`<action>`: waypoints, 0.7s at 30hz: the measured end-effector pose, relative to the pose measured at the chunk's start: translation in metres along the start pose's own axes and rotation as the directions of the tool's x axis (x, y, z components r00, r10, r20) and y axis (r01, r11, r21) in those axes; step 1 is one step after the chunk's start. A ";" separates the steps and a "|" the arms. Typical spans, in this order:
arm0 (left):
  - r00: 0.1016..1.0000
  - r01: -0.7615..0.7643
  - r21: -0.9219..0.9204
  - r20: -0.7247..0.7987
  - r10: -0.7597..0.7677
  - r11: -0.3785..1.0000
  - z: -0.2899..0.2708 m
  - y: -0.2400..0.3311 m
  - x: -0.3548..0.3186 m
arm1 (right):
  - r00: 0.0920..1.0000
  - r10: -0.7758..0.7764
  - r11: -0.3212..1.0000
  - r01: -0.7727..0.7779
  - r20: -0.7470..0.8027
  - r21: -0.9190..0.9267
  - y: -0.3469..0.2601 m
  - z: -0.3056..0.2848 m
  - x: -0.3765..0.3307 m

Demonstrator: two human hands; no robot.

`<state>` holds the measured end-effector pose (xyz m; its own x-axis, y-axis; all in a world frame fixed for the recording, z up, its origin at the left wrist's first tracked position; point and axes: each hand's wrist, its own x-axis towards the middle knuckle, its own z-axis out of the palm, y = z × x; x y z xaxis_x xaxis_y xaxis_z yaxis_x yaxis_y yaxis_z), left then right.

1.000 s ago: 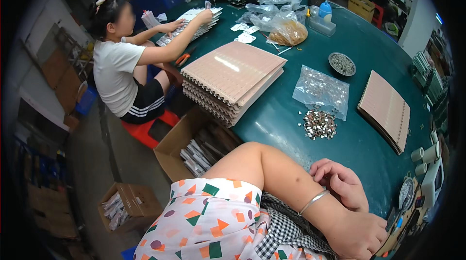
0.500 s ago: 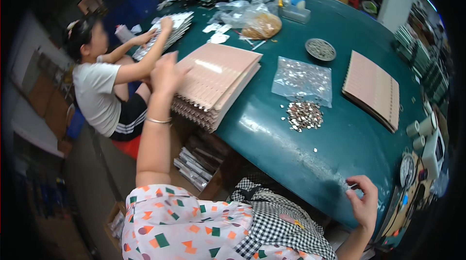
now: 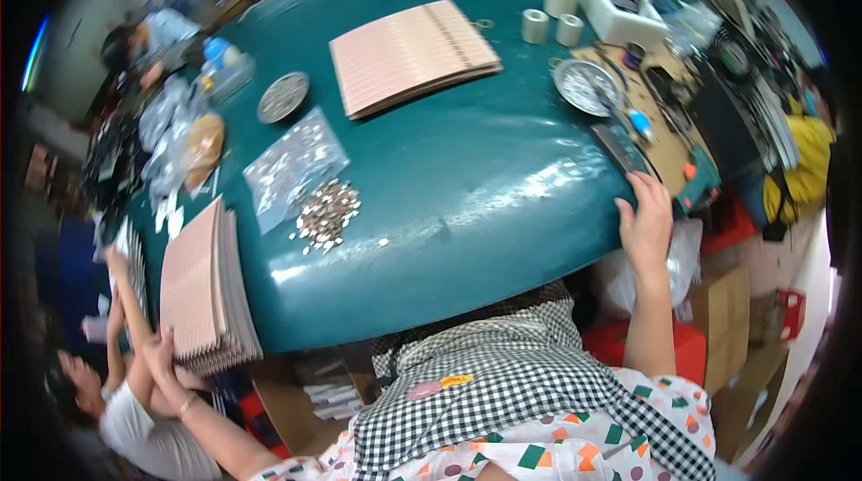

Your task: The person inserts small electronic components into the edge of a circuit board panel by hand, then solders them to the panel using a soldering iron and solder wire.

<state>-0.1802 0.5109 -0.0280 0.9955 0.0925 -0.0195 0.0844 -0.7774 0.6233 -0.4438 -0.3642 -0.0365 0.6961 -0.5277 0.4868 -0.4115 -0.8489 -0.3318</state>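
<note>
1. A thick stack of pinkish ridged boards is seen at the near-left edge of the teal table. It's piled flat, many boards deep, with the grey layered edges shown along its right and lower sides.
2. The stack's lower end is pushed out past the table's rim, and it's touched there by the left hand, fingers laid against the bottom corner.
3. The table's right edge is gripped by the right hand, fingers curled over the rim.
4. The top board is covered in fine parallel ribs running lengthwise.
</note>
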 end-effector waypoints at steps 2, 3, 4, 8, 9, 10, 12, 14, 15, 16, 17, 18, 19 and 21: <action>0.993 0.050 -0.090 -0.100 -0.059 0.995 0.007 0.010 -0.001 | 0.999 0.020 0.990 -0.014 0.042 -0.137 0.018 0.004 -0.010; 0.975 0.093 -0.131 -0.191 -0.117 0.987 0.007 0.016 -0.009 | 0.997 0.026 0.980 -0.012 0.070 -0.200 0.036 0.014 -0.016; 0.937 0.138 -0.171 -0.296 -0.184 0.976 0.010 0.022 -0.015 | 0.996 -0.041 0.974 0.056 0.075 -0.217 0.049 0.019 -0.021; 0.906 0.356 0.359 -0.360 -0.223 0.863 0.033 0.075 -0.011 | 0.986 -0.164 0.957 0.165 0.026 -0.238 0.152 0.051 -0.012; 0.888 0.457 0.449 -0.287 -0.360 0.768 0.036 0.104 0.002 | 0.994 -0.106 0.953 0.100 -0.007 -0.286 0.180 0.057 -0.012; 0.838 0.529 0.532 -0.205 -0.505 0.661 0.032 0.128 0.000 | 0.966 -0.240 0.947 0.210 -0.099 -0.241 0.153 0.052 -0.004; 0.786 0.615 0.378 -0.231 -0.573 0.692 0.023 0.157 -0.030 | 0.906 -0.373 0.920 0.333 -0.202 -0.207 0.106 0.035 -0.007; 0.766 0.643 0.360 -0.274 -0.582 0.676 0.011 0.147 -0.043 | 0.883 -0.414 0.909 0.389 -0.222 -0.148 0.083 0.032 -0.003; 0.765 0.644 0.364 -0.304 -0.567 0.673 0.005 0.145 -0.043 | 0.955 -0.283 0.949 0.264 -0.094 -0.170 0.047 0.018 -0.004; 0.744 0.668 0.333 -0.284 -0.605 0.665 0.000 0.137 -0.039 | 0.950 -0.296 0.954 0.289 -0.101 -0.083 0.041 0.018 -0.002; 0.745 0.667 0.335 -0.279 -0.606 0.665 -0.001 0.136 -0.034 | 0.948 -0.300 0.953 0.302 -0.109 0.004 0.037 0.022 -0.004; 0.735 0.678 0.344 -0.291 -0.612 0.650 -0.003 0.136 -0.030 | 0.961 -0.271 0.958 0.274 -0.049 0.078 0.035 0.026 -0.006; 0.734 0.679 0.358 -0.300 -0.610 0.641 -0.004 0.142 -0.022 | 0.961 -0.278 0.960 0.278 -0.010 0.019 0.011 0.015 -0.011; 0.766 0.642 0.295 -0.192 -0.614 0.708 -0.015 0.155 -0.019 | 0.940 -0.333 0.939 0.323 0.076 0.115 -0.022 0.008 -0.014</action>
<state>-0.1862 0.3980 0.0813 0.7024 0.6673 -0.2478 0.7110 -0.6746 0.1986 -0.4403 -0.3378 -0.0426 0.8360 -0.2110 0.5066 -0.0938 -0.9645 -0.2470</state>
